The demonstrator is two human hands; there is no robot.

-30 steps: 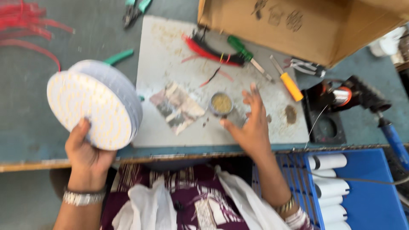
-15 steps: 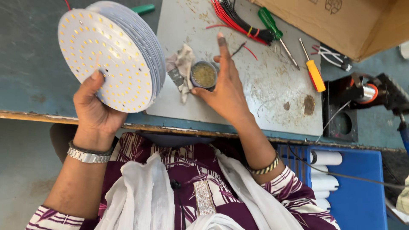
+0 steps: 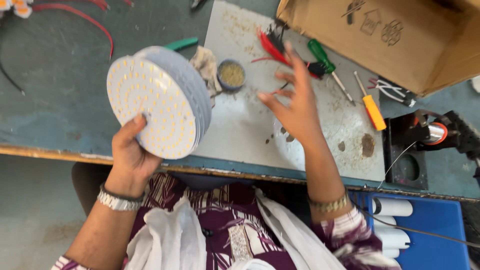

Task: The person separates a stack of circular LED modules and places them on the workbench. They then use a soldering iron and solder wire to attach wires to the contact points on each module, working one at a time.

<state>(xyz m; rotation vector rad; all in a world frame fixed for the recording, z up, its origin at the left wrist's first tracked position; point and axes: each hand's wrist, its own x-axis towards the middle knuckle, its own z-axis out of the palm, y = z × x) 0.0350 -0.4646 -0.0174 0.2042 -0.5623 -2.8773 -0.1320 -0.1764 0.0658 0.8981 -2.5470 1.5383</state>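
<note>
Head view: left hand (image 3: 131, 150) grips a round white LED disc (image 3: 156, 102), studded with yellow dots; right hand (image 3: 296, 107), blurred, spreads open right of it.

Round white LED lamp (image 3: 159, 102), disc face dotted with tiny yellow chips, held tilted above the desk (image 3: 55, 105), ribbed grey side showing.

LED disc (image 3: 152, 107): matt white board w/ glossy yellow chips, smooth grey plastic rim; work mat (image 3: 250, 125): pale, scuffed, stained; box (image 3: 390, 40): matt brown cardboard; screwdrivers (image 3: 325, 62): glossy plastic handles, metal shafts; rag (image 3: 205, 65): crumpled cloth; watch (image 3: 117, 200): shiny metal.
</note>
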